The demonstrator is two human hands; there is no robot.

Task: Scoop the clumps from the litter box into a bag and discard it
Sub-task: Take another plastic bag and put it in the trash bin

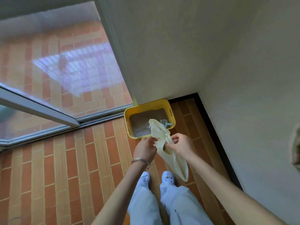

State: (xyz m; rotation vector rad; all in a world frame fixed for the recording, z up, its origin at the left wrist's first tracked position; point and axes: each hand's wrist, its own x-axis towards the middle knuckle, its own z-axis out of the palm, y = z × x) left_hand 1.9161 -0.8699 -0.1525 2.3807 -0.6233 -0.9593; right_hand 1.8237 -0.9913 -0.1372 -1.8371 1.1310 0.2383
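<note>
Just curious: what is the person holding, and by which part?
A pale plastic bag. The left hand pinches one side edge near its middle; the right hand pinches the opposite edge.

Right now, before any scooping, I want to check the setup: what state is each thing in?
Bag: flat, not opened, held above the floor by both hands.
Left hand: pinches the bag's edge.
Right hand: pinches the bag.
Litter box: on the floor, uncovered, holding litter.
Scoop: lying in the litter box, untouched.
</note>
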